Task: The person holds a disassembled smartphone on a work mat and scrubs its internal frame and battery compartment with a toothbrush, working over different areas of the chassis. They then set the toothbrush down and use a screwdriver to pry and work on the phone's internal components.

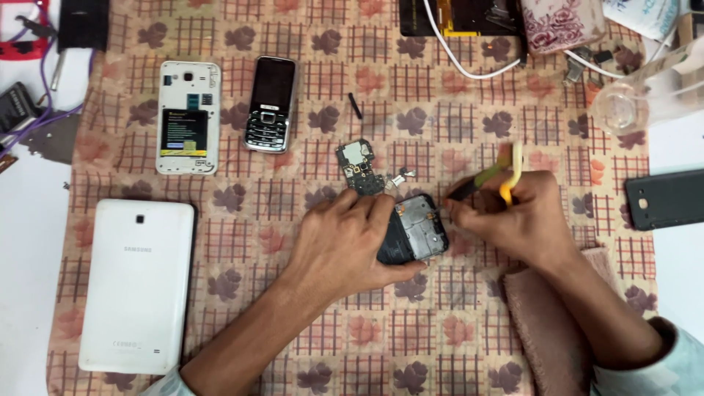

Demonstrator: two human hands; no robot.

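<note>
My left hand (348,238) presses down on a small opened black phone (418,236) with its metal inner frame showing, in the middle of the patterned cloth. My right hand (513,216) grips a yellow-handled tool (506,176) whose dark tip touches the phone's upper right edge. A loose circuit board (358,165) with a small flex cable (400,177) lies just above the phone, apart from both hands.
A white tablet (138,284) lies face down at the left. Above it lie a white phone without back cover (188,117) and a black keypad phone (270,104). A black cover (666,198) lies at the right, and cables, a glass (623,106) and a pink folded cloth (546,326) are nearby.
</note>
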